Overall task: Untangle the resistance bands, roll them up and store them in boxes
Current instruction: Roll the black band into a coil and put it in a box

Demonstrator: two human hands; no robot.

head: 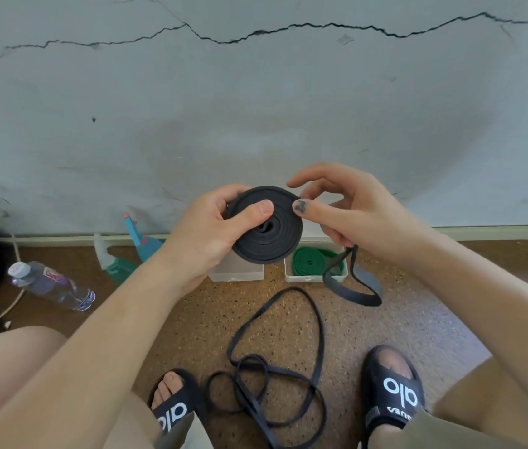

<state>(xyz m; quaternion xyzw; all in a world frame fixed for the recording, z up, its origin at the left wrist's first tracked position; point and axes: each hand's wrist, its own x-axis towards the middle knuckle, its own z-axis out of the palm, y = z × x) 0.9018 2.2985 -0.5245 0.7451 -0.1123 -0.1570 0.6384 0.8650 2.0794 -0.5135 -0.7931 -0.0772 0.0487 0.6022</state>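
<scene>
Sitting over a speckled brown floor [418, 319] by a cracked grey wall [256, 108], left hand [204, 234] grips a coiled black band [269, 231], face toward camera; right hand [353, 209] pinches its tail.

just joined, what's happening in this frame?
A person is rolling up a black resistance band. The left hand grips the coil with the thumb pressed on its face, while the right hand feeds the loose tail, which hangs down in a loop. A green band already sits rolled in the right box; the box beside it shows no band. Another black band lies tangled on the floor between the feet.
</scene>
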